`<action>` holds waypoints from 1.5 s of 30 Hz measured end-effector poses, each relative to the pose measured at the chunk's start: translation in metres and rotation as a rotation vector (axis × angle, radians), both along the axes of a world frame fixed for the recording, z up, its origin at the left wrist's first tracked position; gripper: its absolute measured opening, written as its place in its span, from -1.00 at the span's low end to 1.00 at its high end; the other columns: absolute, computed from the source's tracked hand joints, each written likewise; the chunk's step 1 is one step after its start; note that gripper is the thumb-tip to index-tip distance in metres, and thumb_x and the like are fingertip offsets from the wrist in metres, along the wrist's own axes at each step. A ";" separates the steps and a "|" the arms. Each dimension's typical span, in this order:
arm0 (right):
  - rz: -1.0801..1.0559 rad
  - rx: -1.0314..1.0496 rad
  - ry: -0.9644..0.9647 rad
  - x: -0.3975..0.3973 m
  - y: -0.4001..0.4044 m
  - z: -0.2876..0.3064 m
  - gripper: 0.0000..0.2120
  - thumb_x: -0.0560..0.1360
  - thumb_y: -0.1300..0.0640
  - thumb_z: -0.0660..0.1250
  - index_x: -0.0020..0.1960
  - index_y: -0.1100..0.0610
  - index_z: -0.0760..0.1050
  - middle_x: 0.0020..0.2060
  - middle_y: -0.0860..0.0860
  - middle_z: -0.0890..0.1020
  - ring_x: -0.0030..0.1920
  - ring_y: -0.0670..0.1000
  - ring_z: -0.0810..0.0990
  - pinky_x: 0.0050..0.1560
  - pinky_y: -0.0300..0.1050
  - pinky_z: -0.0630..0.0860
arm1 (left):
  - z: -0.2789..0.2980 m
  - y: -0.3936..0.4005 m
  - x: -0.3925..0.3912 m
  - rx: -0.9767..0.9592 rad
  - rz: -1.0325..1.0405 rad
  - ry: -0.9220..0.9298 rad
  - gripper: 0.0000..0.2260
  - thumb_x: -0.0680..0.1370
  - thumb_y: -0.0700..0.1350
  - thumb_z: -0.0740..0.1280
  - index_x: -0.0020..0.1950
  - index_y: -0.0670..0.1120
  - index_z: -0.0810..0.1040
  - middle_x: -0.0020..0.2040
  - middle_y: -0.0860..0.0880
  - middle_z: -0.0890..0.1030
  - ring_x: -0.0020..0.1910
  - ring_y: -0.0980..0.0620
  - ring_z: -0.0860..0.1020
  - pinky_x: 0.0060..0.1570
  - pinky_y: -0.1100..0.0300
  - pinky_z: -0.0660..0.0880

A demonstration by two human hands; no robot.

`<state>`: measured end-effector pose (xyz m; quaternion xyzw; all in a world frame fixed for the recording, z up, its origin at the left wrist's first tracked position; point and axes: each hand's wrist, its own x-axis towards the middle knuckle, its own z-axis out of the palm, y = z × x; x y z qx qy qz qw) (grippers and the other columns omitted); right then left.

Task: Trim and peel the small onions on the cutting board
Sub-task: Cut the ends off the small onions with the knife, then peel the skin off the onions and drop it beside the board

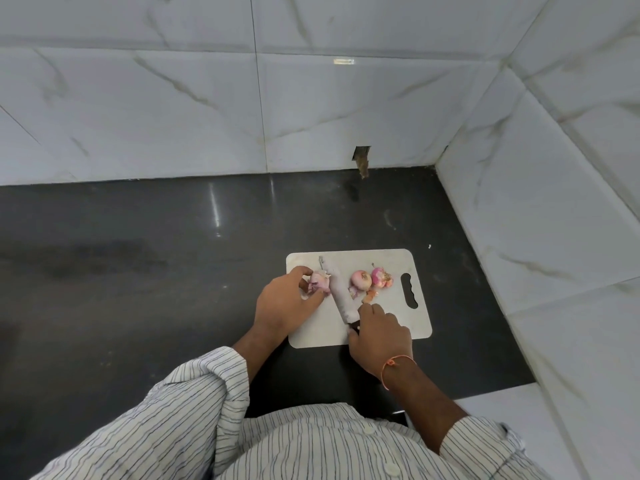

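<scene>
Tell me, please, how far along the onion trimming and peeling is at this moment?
Some trimming is done: skin scraps lie on the cutting board. In hand: the left hand holds one onion against the knife, gripped by the right hand. Left: two onions beside the blade, apparently not fully peeled.

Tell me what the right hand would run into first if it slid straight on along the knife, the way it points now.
Probably the onion held by the left hand: the right hand grips the knife, which points up-left beside that onion. Depth is unclear; the blade tip may pass clear.

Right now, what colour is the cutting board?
White, or very light grey; the cutting board shows clearly in the head view.
</scene>
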<state>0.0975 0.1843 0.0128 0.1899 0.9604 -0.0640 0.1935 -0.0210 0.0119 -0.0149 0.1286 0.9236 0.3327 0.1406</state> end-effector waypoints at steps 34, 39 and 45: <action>-0.138 -1.283 0.478 -0.008 0.005 0.078 -0.64 0.57 0.03 0.46 0.33 0.09 0.55 0.15 0.10 0.68 0.03 0.17 0.67 0.10 0.18 0.68 | 0.088 -0.030 0.022 0.555 -0.383 0.326 -0.57 0.49 0.08 0.64 0.27 0.01 0.62 0.27 0.10 0.56 0.09 0.01 0.63 -0.13 0.06 0.66; -0.097 -1.323 0.447 -0.009 0.007 0.083 -0.63 0.60 0.10 0.42 0.37 0.16 0.52 0.19 0.10 0.72 0.20 0.18 0.70 0.22 0.16 0.67 | 0.095 -0.032 0.017 0.485 -0.451 0.384 -0.55 0.49 0.16 0.61 0.25 -0.01 0.62 0.28 0.16 0.52 0.10 0.07 0.60 -0.12 0.11 0.64; -0.034 -1.323 0.441 -0.011 0.011 0.092 -0.73 0.63 0.18 0.41 0.32 0.18 0.55 0.13 0.11 0.73 0.15 0.16 0.72 0.20 0.08 0.68 | 0.106 -0.029 0.014 0.466 -0.488 0.374 -0.55 0.47 0.18 0.60 0.21 -0.02 0.59 0.24 0.12 0.53 0.07 0.08 0.59 -0.15 0.12 0.63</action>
